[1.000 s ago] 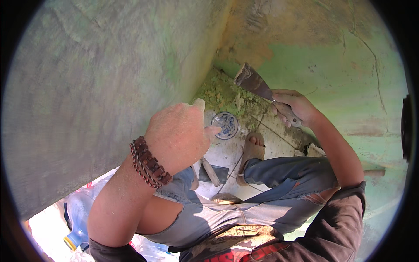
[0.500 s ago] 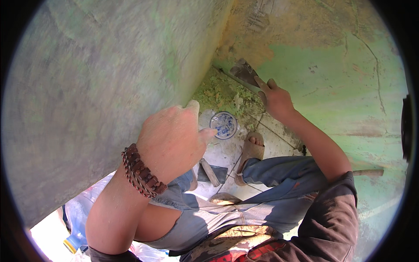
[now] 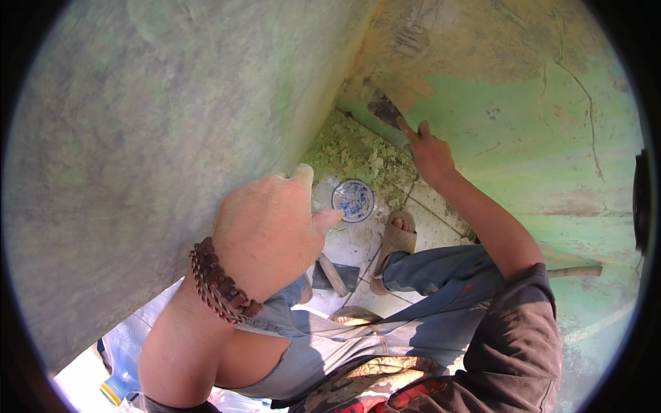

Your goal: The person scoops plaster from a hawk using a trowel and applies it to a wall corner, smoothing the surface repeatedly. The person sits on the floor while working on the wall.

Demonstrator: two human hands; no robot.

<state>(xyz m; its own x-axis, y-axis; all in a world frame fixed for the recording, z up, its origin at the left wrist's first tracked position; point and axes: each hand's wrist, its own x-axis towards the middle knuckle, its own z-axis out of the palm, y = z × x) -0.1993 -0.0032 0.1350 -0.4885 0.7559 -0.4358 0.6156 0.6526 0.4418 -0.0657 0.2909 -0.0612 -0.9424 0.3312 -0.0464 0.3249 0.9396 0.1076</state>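
My right hand (image 3: 430, 155) grips a scraper (image 3: 384, 109) with a wide, dark, dirty blade. The index finger stretches along the tool, and the blade lies against the green wall (image 3: 509, 131) near its lower corner. My left hand (image 3: 265, 213) is close to the grey-green wall (image 3: 151, 138) on the left, back of the hand up. Its thumb stands out apart and one fingertip points toward the corner; the other fingers are hidden. The left hand appears open, with nothing seen in it. A brown braided bracelet (image 3: 220, 282) is on that wrist.
Flaked paint debris (image 3: 348, 148) covers the tiled floor in the corner. Beside it lies a round dish (image 3: 353, 200) with blue bits. A second flat-bladed tool (image 3: 334, 275) rests between my feet. My sandalled foot (image 3: 398, 241) is near the right wall. Clear plastic (image 3: 131, 351) lies lower left.
My right hand and the scraper have shifted slightly up and left along the wall. The left hand stays nearly in place.
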